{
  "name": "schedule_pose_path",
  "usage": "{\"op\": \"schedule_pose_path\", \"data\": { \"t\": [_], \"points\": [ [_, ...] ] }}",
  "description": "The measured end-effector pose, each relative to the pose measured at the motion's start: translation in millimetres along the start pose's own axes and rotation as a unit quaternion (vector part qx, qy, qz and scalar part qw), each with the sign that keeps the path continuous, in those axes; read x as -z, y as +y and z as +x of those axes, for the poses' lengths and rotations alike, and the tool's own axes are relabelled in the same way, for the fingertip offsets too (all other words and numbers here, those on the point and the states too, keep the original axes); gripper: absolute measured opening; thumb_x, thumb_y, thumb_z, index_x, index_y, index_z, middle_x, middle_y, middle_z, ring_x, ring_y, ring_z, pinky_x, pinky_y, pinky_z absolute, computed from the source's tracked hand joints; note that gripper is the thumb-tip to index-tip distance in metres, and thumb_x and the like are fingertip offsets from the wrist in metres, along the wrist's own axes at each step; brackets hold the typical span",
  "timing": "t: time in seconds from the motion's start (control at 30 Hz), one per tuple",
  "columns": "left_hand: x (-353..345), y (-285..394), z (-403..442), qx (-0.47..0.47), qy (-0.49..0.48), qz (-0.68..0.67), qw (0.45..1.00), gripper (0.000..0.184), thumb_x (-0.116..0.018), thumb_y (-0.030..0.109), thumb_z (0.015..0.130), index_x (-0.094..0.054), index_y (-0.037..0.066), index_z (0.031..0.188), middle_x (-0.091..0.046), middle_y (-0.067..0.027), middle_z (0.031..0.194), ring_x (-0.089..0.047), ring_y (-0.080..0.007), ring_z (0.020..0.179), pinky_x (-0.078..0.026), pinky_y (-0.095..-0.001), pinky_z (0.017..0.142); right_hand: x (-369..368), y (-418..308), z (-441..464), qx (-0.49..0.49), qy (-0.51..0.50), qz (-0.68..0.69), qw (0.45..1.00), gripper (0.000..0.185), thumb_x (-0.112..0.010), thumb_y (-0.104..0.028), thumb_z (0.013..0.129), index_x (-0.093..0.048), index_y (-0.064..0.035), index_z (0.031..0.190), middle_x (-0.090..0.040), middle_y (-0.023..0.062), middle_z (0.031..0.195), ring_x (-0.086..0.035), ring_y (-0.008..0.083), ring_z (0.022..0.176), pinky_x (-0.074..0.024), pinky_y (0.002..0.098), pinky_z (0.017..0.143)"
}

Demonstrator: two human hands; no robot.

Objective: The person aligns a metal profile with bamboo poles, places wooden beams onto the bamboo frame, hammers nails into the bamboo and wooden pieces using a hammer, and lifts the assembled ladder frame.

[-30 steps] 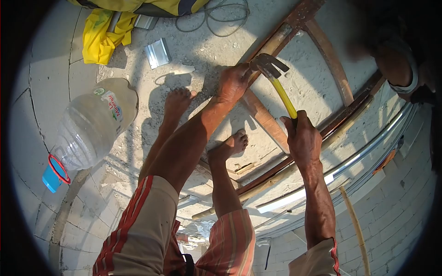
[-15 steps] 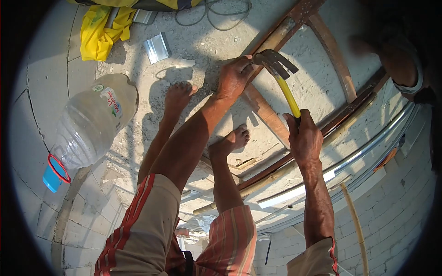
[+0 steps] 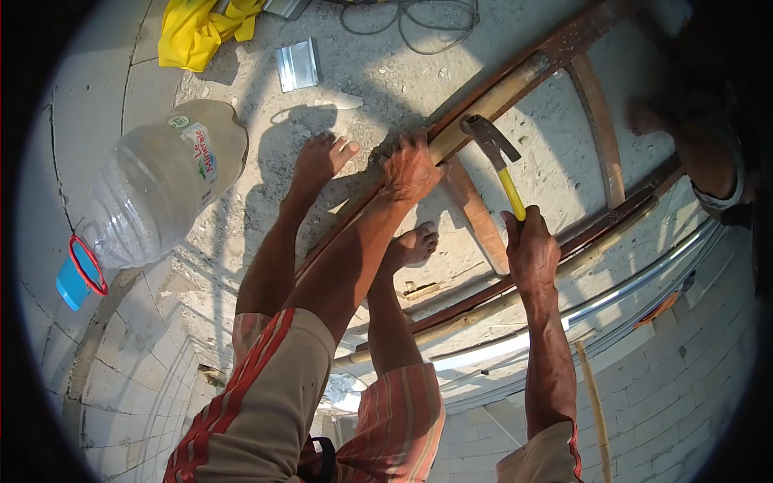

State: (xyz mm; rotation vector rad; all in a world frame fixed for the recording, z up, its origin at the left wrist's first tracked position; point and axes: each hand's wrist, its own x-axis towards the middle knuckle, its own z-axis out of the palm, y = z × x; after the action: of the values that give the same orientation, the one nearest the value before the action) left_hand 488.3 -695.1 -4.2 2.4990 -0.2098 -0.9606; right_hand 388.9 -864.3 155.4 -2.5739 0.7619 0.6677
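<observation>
A claw hammer [image 3: 501,165] with a yellow handle is gripped near its lower end by my right hand [image 3: 533,248]. Its dark head hangs over the wooden frame [image 3: 475,211], close to a round pole [image 3: 509,90] lying along the upper rail. My left hand [image 3: 412,167] is closed around the rail and the pole's near end, its fingers wrapped over the far side. Whether a nail is there cannot be made out. My bare feet rest on the dusty floor on either side of my left forearm.
At the left lies a large plastic bottle [image 3: 165,181] with a blue cap [image 3: 75,282]. A yellow cloth [image 3: 197,34], a metal piece [image 3: 298,64] and a cable [image 3: 431,24] are at the top. Another person's arm [image 3: 704,157] is at the right. Long metal strips run along the block wall [image 3: 668,386].
The hammer head has dropped away from my left fingers. My left hand has turned over and now wraps the rail, with the pole's end more exposed. The view has shifted slightly.
</observation>
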Motion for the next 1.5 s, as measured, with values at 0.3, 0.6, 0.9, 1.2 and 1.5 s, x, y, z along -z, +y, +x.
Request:
{"op": "schedule_pose_path", "data": {
  "t": [0.3,0.6,0.9,1.2,1.5],
  "points": [
    [3,4,-3,0.033,-0.036,-0.035,0.998,0.066,-0.072,0.04,0.072,-0.049,0.004,0.123,-0.064,-0.0255,0.101,-0.064,-0.0456,0.093,-0.052,-0.0505,0.081,74,-42,-2,0.114,0.222,0.255,0.934,0.017,-0.067,-0.01,0.09,-0.054,0.0013,0.09,-0.056,0.0037,0.069,-0.048,0.0088,0.059,-0.0392,0.02,0.055],
    [7,2,-4,0.005,-0.019,0.001,1.0,0.072,-0.075,0.036,0.074,-0.044,-0.004,0.125,-0.06,-0.0312,0.102,-0.063,-0.0474,0.094,-0.053,-0.0533,0.082,2,10,4,0.005,-0.014,0.044,0.999,0.034,-0.063,-0.032,0.093,-0.05,-0.0002,0.092,-0.057,0.0163,0.062,-0.059,0.0306,0.053,-0.0471,0.0384,0.051],
    [0,3,-5,0.02,-0.015,-0.023,0.999,0.067,-0.076,0.037,0.072,-0.046,0.004,0.122,-0.057,-0.0257,0.112,-0.06,-0.0433,0.103,-0.051,-0.0514,0.083,96,-60,12,0.192,0.198,0.535,0.798,0.03,-0.067,-0.025,0.092,-0.051,-0.0001,0.088,-0.054,0.005,0.074,-0.047,0.0102,0.058,-0.0403,0.0213,0.055],
    [5,-3,-6,-0.022,0.005,-0.049,0.999,0.065,-0.076,0.039,0.072,-0.047,-0.002,0.114,-0.062,-0.0293,0.098,-0.065,-0.0444,0.089,-0.054,-0.0529,0.073,35,-11,9,0.006,0.007,0.086,0.996,0.034,-0.062,-0.031,0.094,-0.047,-0.0006,0.089,-0.052,0.0094,0.059,-0.049,0.026,0.048,-0.0449,0.0355,0.05],
    [-12,-12,-8,-0.017,0.0,-0.028,0.999,0.073,-0.076,0.041,0.073,-0.043,0.0,0.123,-0.059,-0.0293,0.103,-0.063,-0.0471,0.093,-0.052,-0.0542,0.075,55,-57,16,0.204,0.228,0.467,0.83,0.033,-0.063,-0.033,0.094,-0.051,-0.002,0.09,-0.056,0.0093,0.067,-0.049,0.0152,0.049,-0.0404,0.0273,0.045]
  ]
}}
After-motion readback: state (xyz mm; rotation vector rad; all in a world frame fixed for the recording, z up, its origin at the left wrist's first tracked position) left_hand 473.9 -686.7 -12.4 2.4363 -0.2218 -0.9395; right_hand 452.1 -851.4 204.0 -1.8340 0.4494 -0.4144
